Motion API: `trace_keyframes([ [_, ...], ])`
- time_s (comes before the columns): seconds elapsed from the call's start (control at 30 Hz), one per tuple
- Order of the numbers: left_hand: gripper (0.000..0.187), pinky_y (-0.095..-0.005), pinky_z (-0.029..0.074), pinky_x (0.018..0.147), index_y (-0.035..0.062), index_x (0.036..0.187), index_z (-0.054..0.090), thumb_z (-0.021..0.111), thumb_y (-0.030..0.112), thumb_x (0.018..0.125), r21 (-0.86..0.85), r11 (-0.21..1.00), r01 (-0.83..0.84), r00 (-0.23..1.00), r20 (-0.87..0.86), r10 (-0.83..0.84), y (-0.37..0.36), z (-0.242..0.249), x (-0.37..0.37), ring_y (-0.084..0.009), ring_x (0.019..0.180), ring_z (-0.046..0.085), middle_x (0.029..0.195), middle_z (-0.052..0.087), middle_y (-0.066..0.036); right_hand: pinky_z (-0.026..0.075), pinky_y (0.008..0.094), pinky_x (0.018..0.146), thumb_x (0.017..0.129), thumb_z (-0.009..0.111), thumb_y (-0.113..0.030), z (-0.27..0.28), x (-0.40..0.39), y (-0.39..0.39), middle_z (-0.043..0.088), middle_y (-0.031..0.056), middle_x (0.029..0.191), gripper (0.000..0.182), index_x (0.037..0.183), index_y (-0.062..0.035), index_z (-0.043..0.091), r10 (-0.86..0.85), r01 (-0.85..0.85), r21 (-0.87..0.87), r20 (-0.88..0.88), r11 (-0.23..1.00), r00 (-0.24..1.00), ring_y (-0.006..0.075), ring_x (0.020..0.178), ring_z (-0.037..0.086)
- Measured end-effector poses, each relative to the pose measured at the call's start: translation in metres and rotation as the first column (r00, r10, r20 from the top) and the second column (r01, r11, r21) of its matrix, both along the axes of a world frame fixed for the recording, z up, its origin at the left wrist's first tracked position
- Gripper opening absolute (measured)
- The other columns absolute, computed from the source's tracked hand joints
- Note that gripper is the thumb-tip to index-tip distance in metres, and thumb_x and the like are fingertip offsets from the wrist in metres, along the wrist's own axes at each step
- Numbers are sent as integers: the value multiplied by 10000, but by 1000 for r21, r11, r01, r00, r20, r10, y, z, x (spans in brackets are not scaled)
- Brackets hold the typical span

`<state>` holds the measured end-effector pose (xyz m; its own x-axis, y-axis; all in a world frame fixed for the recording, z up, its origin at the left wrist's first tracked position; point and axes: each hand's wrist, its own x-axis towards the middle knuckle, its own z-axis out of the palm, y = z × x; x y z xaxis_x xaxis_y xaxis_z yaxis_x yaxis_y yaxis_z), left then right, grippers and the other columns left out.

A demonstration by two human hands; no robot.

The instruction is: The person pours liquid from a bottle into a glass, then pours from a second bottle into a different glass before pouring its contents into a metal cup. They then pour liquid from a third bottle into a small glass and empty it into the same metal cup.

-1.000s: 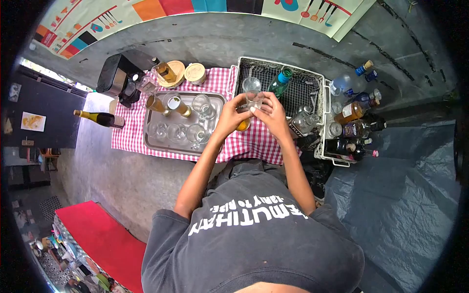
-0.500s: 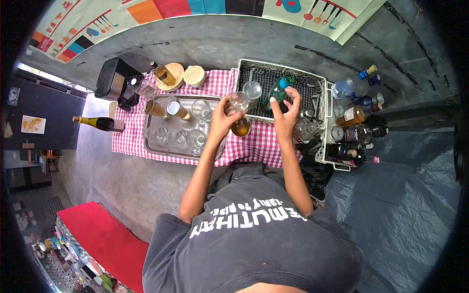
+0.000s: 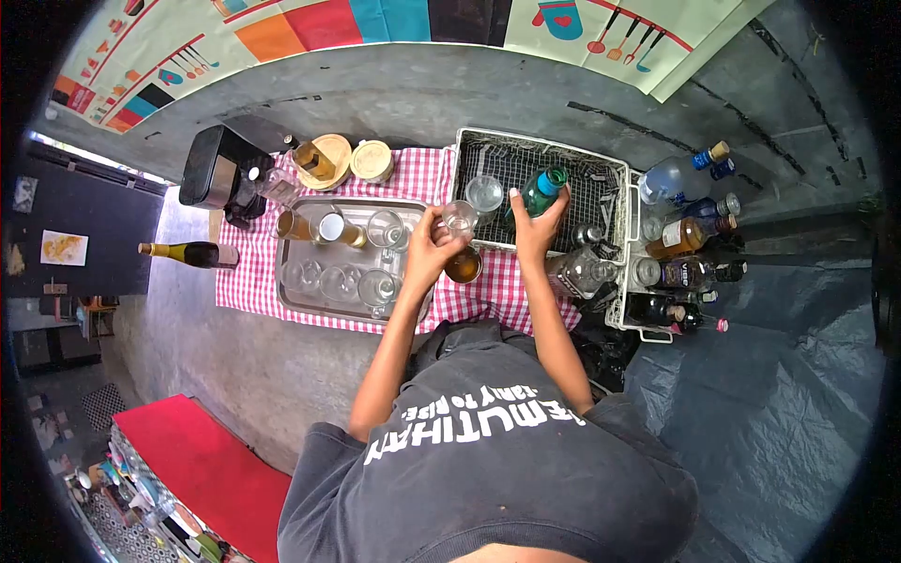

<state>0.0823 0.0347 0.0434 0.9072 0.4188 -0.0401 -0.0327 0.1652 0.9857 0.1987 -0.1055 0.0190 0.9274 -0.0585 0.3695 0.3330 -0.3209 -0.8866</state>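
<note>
My left hand (image 3: 433, 248) holds a small clear drinking glass (image 3: 460, 216) between thumb and fingers, at the front left of the wire basket. My right hand (image 3: 542, 227) is wrapped round a green bottle (image 3: 542, 190) with a blue neck, over the basket's front part. Another clear glass (image 3: 483, 193) is just behind the one in my left hand. Below that hand, a glass of brown liquid (image 3: 463, 266) rests on the checked cloth (image 3: 507, 283).
On the left, a metal tray (image 3: 328, 302) carries several glasses and mugs. The white wire basket (image 3: 540, 143) has clear bottles (image 3: 582, 272) at its front right. Several liquor bottles (image 3: 683, 235) line its right side. A dark wine bottle (image 3: 192, 254) is far left.
My right thumb and fingers have shifted round the green bottle, and its mouth now tilts more toward me. My left hand keeps the glass in nearly the same place. The view has tipped slightly upward.
</note>
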Motion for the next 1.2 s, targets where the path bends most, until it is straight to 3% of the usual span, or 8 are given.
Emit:
trace_keyframes([
  [0.13, 475, -215, 532, 746, 1, 1181, 505, 707, -67, 757, -20, 996, 86, 996, -9, -87, 0, 4, 1, -95, 866, 648, 966, 655, -75, 251, 485, 1115, 758, 806, -252, 2, 7, 7, 303, 260, 1447, 872, 1398, 30, 284, -43, 43, 10, -52, 999, 998, 410, 1366, 292],
  [0.37, 476, -237, 544, 772, -8, 1181, 507, 704, -65, 751, -46, 998, 49, 999, 13, -49, -7, 6, 5, -118, 899, 656, 979, 653, -99, 301, 453, 1097, 749, 802, -210, -13, 14, 12, 406, 224, 1413, 762, 1355, 32, 408, -141, 142, 74, -24, 987, 990, 366, 1335, 373],
  [0.57, 468, -233, 545, 774, -8, 1170, 523, 718, -41, 746, 25, 999, 40, 999, -36, -39, -7, 7, 9, -118, 906, 655, 992, 649, -91, 358, 418, 1052, 777, 757, -159, -22, 23, 8, 514, 178, 1324, 642, 1328, 2, 469, -107, 126, 142, -134, 982, 985, 330, 1245, 483],
  [0.67, 467, -228, 544, 768, -8, 1171, 529, 718, -38, 745, 10, 999, 38, 999, -36, -38, -8, 6, 10, -114, 902, 652, 1022, 638, -93, 402, 408, 988, 799, 731, -150, -20, 29, 10, 574, 158, 1204, 538, 1268, -1, 515, -136, 155, 183, -110, 971, 985, 306, 1126, 551],
  [0.73, 467, -225, 543, 762, -8, 1174, 530, 715, -40, 747, -12, 999, 38, 999, -19, -38, -8, 6, 10, -110, 899, 650, 1039, 631, -94, 461, 344, 837, 803, 743, -121, -8, 29, 11, 624, 86, 999, 337, 1083, -9, 592, -151, 153, 240, -28, 959, 988, 194, 897, 592],
  [0.97, 499, -222, 537, 775, -8, 1213, 506, 711, -39, 759, -63, 997, 34, 999, 9, -33, -5, 0, 2, -109, 914, 642, 1088, 608, -93, 479, 313, 818, 773, 688, -22, -7, 41, 3, 636, 67, 1020, 363, 1127, -11, 611, -130, 182, 328, -175, 927, 976, 166, 897, 601],
  [1.1, 488, -254, 528, 852, -27, 1232, 488, 649, -90, 775, -46, 998, 49, 999, 16, -49, 0, 4, -8, -155, 999, 638, 1160, 574, -112, 488, 305, 808, 775, 702, -38, 32, 30, 0, 637, 74, 1012, 345, 1112, -17, 631, -84, 123, 385, -116, 915, 990, 158, 875, 609],
  [1.2, 485, -248, 533, 844, -29, 1232, 487, 651, -83, 779, -25, 999, 26, 1000, -4, -26, -2, 11, -13, -149, 993, 635, 1144, 580, -106, 486, 300, 809, 793, 717, -66, 61, 20, 0, 640, 70, 1002, 320, 1100, -22, 639, -53, 63, 301, -41, 952, 998, 151, 863, 609],
])
